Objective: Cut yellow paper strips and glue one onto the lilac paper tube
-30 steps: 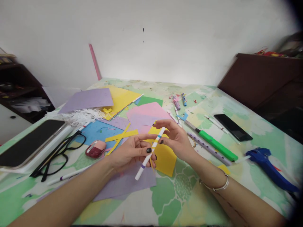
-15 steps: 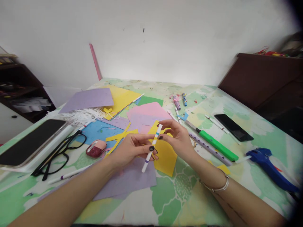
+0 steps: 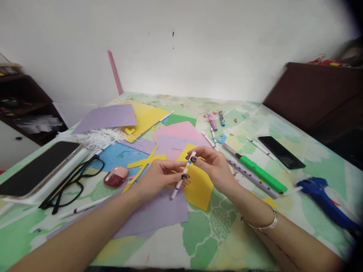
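Observation:
A white paper stick [image 3: 177, 187] with blue, yellow and purple bands slants upward between my hands. My left hand [image 3: 163, 174] is closed round its middle, thumb on top. At its upper end my right hand [image 3: 214, 166] pinches the tip between thumb and fingers. Below the hands lie a yellow sheet [image 3: 200, 189] and a purple sheet [image 3: 159, 215]. Crossed yellow strips [image 3: 140, 170] rest just left of my left hand. To the right are a green cutter [image 3: 262, 173] and a purple dotted stick [image 3: 252, 178].
Black glasses [image 3: 76, 181], a tablet [image 3: 36, 166] and an earphone case [image 3: 116, 176] lie left. White string [image 3: 104, 138] and coloured sheets are behind. A phone [image 3: 280, 152] and a blue glue gun [image 3: 323, 200] lie right, with small rolled figures [image 3: 212, 122] at the back.
The right thumb and fingers have closed on the upper end of the stick, where they were looser before. The stick has dropped slightly and its lower end has risen a little.

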### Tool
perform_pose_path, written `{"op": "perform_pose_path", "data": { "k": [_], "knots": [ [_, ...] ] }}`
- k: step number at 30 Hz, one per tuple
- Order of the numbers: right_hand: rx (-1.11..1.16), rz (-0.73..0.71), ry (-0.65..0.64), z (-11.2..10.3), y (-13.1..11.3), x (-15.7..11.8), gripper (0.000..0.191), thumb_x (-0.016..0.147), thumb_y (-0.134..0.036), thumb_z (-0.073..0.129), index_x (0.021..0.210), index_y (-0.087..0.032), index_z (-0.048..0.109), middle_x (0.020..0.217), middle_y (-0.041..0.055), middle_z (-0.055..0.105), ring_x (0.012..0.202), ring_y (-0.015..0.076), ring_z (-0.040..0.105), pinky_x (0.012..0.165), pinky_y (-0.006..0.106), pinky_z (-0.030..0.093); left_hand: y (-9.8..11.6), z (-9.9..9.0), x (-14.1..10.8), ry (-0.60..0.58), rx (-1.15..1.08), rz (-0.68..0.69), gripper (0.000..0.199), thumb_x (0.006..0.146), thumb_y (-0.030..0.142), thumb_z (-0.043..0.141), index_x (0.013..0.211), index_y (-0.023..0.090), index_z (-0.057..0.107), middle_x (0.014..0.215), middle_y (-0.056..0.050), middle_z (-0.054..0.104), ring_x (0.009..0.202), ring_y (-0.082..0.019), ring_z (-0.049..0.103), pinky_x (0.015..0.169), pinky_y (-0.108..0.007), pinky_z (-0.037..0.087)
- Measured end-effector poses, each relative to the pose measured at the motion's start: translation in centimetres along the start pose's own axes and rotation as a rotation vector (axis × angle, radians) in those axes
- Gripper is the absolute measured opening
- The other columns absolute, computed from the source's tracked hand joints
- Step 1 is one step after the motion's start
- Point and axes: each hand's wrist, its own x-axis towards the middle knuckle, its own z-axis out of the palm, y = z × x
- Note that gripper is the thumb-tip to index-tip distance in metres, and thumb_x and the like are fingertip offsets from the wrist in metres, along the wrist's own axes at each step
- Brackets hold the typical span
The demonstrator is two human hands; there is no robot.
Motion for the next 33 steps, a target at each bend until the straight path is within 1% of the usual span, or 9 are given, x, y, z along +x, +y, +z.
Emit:
{"op": "perform_pose_path", "data": {
  "k": [3, 9, 13, 15, 17, 20, 24, 31, 33],
  "knots": [
    [-0.01, 0.007, 0.013, 0.0, 0.2, 0.1, 0.016, 0.077, -0.034, 0.07, 0.083, -0.02, 0.065, 0.08, -0.0003, 0.063, 0.072, 0.0114, 0.059, 0.068, 0.027, 0.049, 0.2, 0.2, -0.1, 0.005, 0.018, -0.004, 0.035, 0.072, 0.021, 0.076, 0.107, 0.019, 0.072, 0.086, -0.007, 0.076, 0.072, -0.017, 0.071, 0.067, -0.026, 0.056],
    [-0.091, -0.023, 0.041, 0.2, 0.1, 0.1, 0.021, 0.08, -0.041, 0.065, 0.084, -0.021, 0.063, 0.082, 0.0008, 0.065, 0.075, 0.0129, 0.06, 0.068, 0.027, 0.048, 0.0, 0.2, 0.0, 0.023, -0.043, 0.005, 0.038, 0.07, 0.024, 0.078, 0.107, 0.018, 0.072, 0.086, -0.007, 0.076, 0.073, -0.018, 0.072, 0.069, -0.028, 0.057],
    [-0.401, -0.077, 0.048, 0.6, -0.2, -0.3, 0.018, 0.079, -0.039, 0.065, 0.083, -0.021, 0.063, 0.082, 0.0019, 0.066, 0.077, 0.0152, 0.061, 0.069, 0.03, 0.047, -0.3, -0.3, 0.4, 0.128, -0.171, 0.074, 0.038, 0.069, 0.026, 0.08, 0.105, 0.02, 0.072, 0.085, -0.004, 0.076, 0.073, -0.016, 0.071, 0.068, -0.028, 0.059],
    [-0.575, -0.116, 0.018, 1.0, -0.3, -0.6, 0.015, 0.076, -0.034, 0.067, 0.078, -0.021, 0.061, 0.077, 0.0014, 0.065, 0.073, 0.0151, 0.059, 0.066, 0.03, 0.045, -0.3, -0.4, 0.6, 0.178, -0.222, 0.082, 0.039, 0.066, 0.024, 0.082, 0.104, 0.018, 0.072, 0.084, -0.004, 0.076, 0.069, -0.014, 0.07, 0.065, -0.026, 0.058],
    [-0.662, -0.153, -0.022, 1.3, -0.3, -0.8, 0.012, 0.076, -0.03, 0.066, 0.072, -0.021, 0.058, 0.071, 0.0007, 0.063, 0.066, 0.014, 0.057, 0.062, 0.03, 0.044, -0.1, -0.4, 0.6, 0.196, -0.255, 0.073, 0.041, 0.065, 0.021, 0.083, 0.103, 0.016, 0.071, 0.083, -0.005, 0.076, 0.068, -0.013, 0.069, 0.065, -0.025, 0.058],
    [-0.661, -0.194, -0.068, 1.4, -0.2, -0.9, 0.009, 0.08, -0.022, 0.058, 0.071, -0.021, 0.057, 0.068, -0.0001, 0.063, 0.063, 0.0125, 0.056, 0.059, 0.027, 0.043, 0.1, -0.2, 0.6, 0.202, -0.277, 0.047, 0.041, 0.064, 0.019, 0.082, 0.103, 0.015, 0.07, 0.082, -0.005, 0.075, 0.067, -0.014, 0.07, 0.066, -0.025, 0.059],
    [-0.62, -0.182, -0.137, 1.1, -0.3, -0.7, 0.011, 0.081, -0.017, 0.053, 0.071, -0.02, 0.058, 0.069, -0.0007, 0.064, 0.063, 0.0114, 0.055, 0.058, 0.025, 0.042, 0.2, 0.0, 0.6, 0.235, -0.287, -0.002, 0.042, 0.062, 0.017, 0.082, 0.102, 0.013, 0.069, 0.082, -0.006, 0.076, 0.062, -0.016, 0.071, 0.062, -0.026, 0.058],
    [-0.457, -0.064, -0.11, 0.9, -0.3, -0.7, 0.009, 0.08, -0.022, 0.054, 0.072, -0.02, 0.056, 0.07, -0.0012, 0.06, 0.064, 0.011, 0.053, 0.062, 0.027, 0.044, 0.4, -0.2, 0.5, 0.191, -0.273, -0.043, 0.033, 0.069, 0.013, 0.074, 0.102, 0.015, 0.07, 0.1, -0.008, 0.074, 0.065, -0.017, 0.073, 0.062, -0.025, 0.058],
    [-0.435, -0.053, -0.104, 0.8, -0.3, -0.6, 0.008, 0.08, -0.022, 0.055, 0.072, -0.02, 0.057, 0.07, -0.0012, 0.059, 0.064, 0.011, 0.052, 0.062, 0.027, 0.044, 0.3, -0.2, 0.5, 0.186, -0.284, -0.044, 0.03, 0.071, 0.011, 0.072, 0.101, 0.016, 0.07, 0.1, -0.008, 0.074, 0.065, -0.017, 0.073, 0.062, -0.025, 0.058]
  ]
}}
